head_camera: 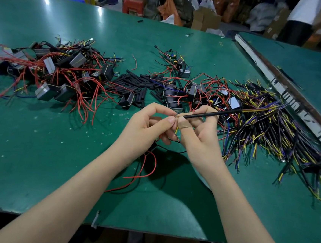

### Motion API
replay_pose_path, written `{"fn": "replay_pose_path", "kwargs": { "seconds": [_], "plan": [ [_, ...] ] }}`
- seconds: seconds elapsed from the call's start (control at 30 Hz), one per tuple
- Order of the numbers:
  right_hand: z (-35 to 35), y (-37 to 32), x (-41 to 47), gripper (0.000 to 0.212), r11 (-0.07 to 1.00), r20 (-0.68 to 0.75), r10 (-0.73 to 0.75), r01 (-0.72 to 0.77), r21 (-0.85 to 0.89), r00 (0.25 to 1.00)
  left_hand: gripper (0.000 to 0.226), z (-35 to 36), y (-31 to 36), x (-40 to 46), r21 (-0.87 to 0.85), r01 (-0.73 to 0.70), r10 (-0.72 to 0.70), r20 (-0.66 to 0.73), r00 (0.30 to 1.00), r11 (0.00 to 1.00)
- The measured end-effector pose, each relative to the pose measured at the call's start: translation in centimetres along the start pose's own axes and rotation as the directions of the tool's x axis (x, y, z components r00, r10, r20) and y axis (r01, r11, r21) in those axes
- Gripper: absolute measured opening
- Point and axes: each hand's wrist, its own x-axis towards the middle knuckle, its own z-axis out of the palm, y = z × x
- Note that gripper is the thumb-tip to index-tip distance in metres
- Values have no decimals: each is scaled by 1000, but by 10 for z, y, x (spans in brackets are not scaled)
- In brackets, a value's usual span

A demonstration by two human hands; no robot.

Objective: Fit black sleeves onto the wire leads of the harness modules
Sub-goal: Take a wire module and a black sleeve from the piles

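Black and thin, a sleeved wire lead point(210, 114) runs from the centre of the view toward 2 o'clock, its far end fanning into yellow and purple strands above the table. The right hand point(200, 133) pinches the near end of this sleeve between thumb and forefinger; a tan plaster wraps the thumb. The left hand point(151, 126), touching the right at the fingertips, pinches fine wire ends just at the sleeve's mouth — fingers curled, thumb pressed to forefinger. Below the two hands, red and black wires point(147, 167) hang in loops toward 6 o'clock and lie on the green table point(33, 157); what they join to is hidden behind the hands.

At 12 o'clock from the hands lies a loose pile of short black sleeves point(134, 83). At 10 o'clock sits a tangle of grey and black harness modules point(62, 71) with red leads sprawling outward. A smaller cluster of modules point(181, 88) rests just beyond the hands, at 1 o'clock. At 3 o'clock spreads a large heap of cut wire bundles point(273, 133) — black sheaths with yellow and purple tips. A worn metal strip point(288, 99) crosses the table edge at 2 o'clock. Cardboard boxes point(206, 19) and plastic stools point(133, 5) stand blurred on the floor beyond the table.
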Motion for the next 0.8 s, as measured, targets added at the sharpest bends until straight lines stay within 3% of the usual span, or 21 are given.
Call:
{"fn": "replay_pose_path", "kwargs": {
  "seconds": [0.1, 0.2, 0.33, 0.43, 0.67, 0.8],
  "plan": [
    [1, -2, -1, 22, 1000, 25, -8, 8, 12, 1000, 12, 1, 0, -1, 15, -25, 25, -42, 999, 1000],
    [0, 0, 0, 24, 999, 34, 19, -18, -39, 999, 16, -1, -3, -2, 188, -60, 82, -111, 990, 980],
    [-3, 3, 0, 30, 946, -18, -55, 46, -320, 998, 12, 1, -3, -4, 424, -90, 168, -150, 974, 901],
    [-3, 3, 0, 23, 857, -29, -163, 127, -500, 986, 15, 1, -2, -3, 428, -62, 161, -199, 967, 901],
    [-2, -3, -1, 22, 843, -25, -216, 173, -510, 976, 15, 3, 1, -3, 410, -20, 135, -253, 958, 912],
    [-3, -1, -3, 9, 697, 61, -333, 290, -656, 941, 15, 8, 0, -3, 441, 2, 157, -324, 933, 897]
  ]
}}
